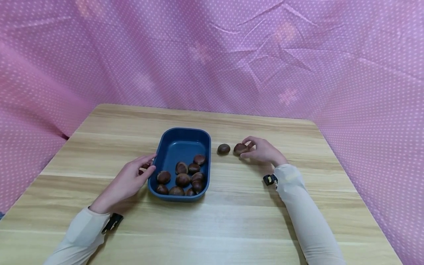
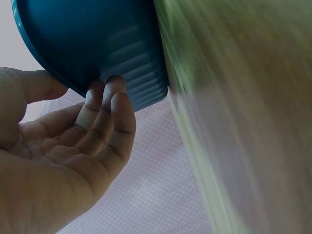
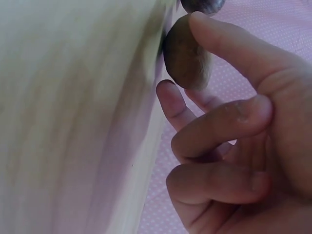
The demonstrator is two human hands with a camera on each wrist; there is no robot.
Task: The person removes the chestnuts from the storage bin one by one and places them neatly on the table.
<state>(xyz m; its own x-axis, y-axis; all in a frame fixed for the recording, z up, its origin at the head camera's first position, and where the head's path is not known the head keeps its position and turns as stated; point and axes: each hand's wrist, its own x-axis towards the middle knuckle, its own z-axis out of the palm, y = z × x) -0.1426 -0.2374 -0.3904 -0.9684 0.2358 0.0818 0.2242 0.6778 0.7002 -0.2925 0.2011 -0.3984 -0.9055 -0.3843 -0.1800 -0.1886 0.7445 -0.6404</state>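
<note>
A deep blue open box (image 1: 181, 147) with rounded corners stands on the table, and several shiny brown chestnuts (image 1: 183, 180) lie in its near half. My left hand (image 1: 129, 179) holds the box's left side. In the left wrist view its thumb is at the rim and its fingertips (image 2: 123, 105) lie along the ribbed outer wall. To the right of the box, my right hand (image 1: 263, 151) pinches a chestnut (image 1: 239, 149) between thumb and fingers, low at the tabletop. Another chestnut (image 1: 223, 149) lies between that one and the box.
The wood-grain table (image 1: 232, 221) has rounded far corners. Pink dotted cloth (image 1: 212, 55) hangs behind it and along both sides. Black straps with small devices (image 1: 269, 179) sit at both wrists, below pale sleeves (image 1: 308, 217).
</note>
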